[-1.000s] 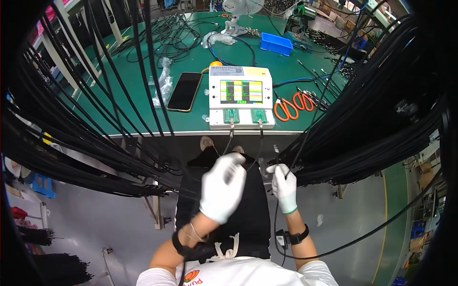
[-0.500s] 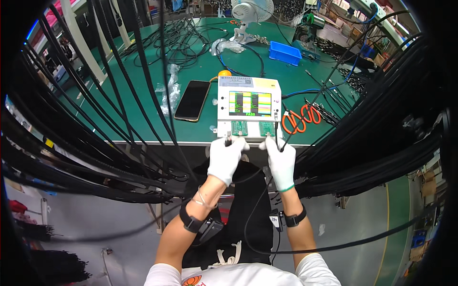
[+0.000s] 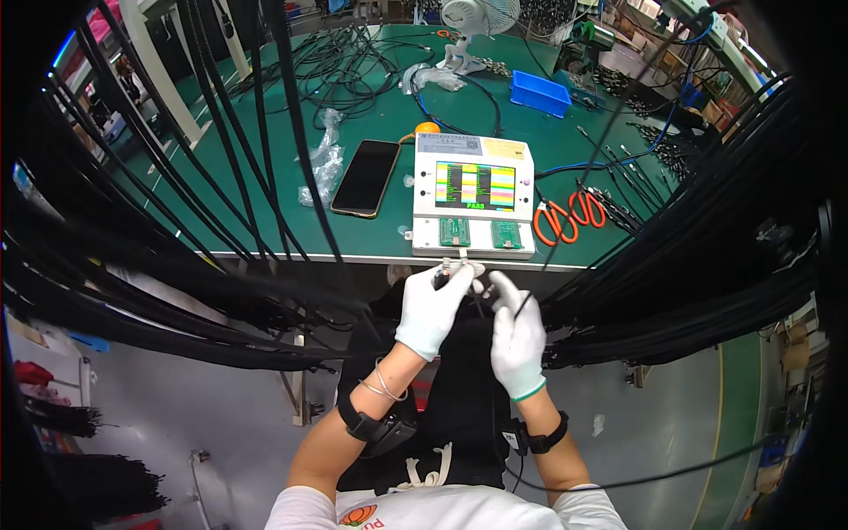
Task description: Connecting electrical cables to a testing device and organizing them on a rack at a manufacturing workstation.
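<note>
A white cable tester (image 3: 426, 181) stands at the table's near edge, its colour screen (image 3: 474, 186) lit. Two green circuit boards (image 3: 506, 235) are set side by side in its front ledge. My left hand (image 3: 433, 305), in a white glove, is closed on a cable connector (image 3: 463, 254) just below the left board; whether the tip still touches the board is unclear. My right hand (image 3: 518, 340), also gloved, is off the tester, right of and slightly below the left. Its fingers are apart and a little blurred, with nothing visible gripped in them. A dark cable passes near the fingertips.
Left of the tester lie a phone (image 3: 367, 178) and clear plastic bags (image 3: 327, 163). Orange-handled tools (image 3: 555, 223) are at its right. Farther back are a blue tray (image 3: 541, 94), a white fan (image 3: 464, 18) and tangled black cables (image 3: 327, 71). Thick bundles of hanging cables (image 3: 671, 274) flank both sides.
Both hands were at the boards' front edges. My right hand has drawn back and opened, leaving the right board. The left remains closed on its connector, and the view has shifted slightly.
</note>
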Available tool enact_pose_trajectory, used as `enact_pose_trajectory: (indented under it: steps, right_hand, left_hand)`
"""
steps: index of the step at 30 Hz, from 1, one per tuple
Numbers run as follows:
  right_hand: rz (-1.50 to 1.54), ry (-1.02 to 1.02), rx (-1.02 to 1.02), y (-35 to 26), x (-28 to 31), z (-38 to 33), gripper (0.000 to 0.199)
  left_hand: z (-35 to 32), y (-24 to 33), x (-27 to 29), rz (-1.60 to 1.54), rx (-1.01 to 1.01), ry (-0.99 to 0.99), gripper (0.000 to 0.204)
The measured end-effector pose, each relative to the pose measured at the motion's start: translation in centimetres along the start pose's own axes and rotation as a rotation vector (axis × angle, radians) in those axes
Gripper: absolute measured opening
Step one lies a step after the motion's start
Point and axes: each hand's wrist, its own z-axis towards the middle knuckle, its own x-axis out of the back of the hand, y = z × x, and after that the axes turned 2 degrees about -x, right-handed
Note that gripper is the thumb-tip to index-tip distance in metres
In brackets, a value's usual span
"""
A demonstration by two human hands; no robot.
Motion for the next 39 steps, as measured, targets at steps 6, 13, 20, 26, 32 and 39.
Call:
enact_pose_trajectory:
  steps: [6,13,20,26,32,39]
  right_hand:
    - [-0.669,-0.115,-0.136,7.1,0.3,-3.2,0.032]
    - [-0.632,-0.503,-0.553,9.3,0.5,-2.3,0.033]
    - [0.359,-0.567,-0.598,10.3,1.9,-1.4,0.037]
    - [1.234,-0.397,-0.778,5.8,3.2,0.2,0.041]
    - [0.879,-0.317,-0.603,5.1,4.3,0.6,0.04]
    - [0.637,-0.189,-0.425,-0.6,3.6,2.5,0.027]
  left_hand:
    - [-0.2,0.7,0.6,-0.297,0.249,-0.014,0.024]
    - [0.2,0.8,0.8,-0.329,0.252,-0.022,0.024]
    - [0.4,0.8,0.7,-0.266,0.223,0.009,0.022]
    - [0.4,0.5,1.1,-0.182,0.18,0.001,0.022]
    - [0.6,0.4,0.8,-0.217,0.188,-0.016,0.022]
    - [0.5,0.8,0.4,-0.317,0.259,0.035,0.024]
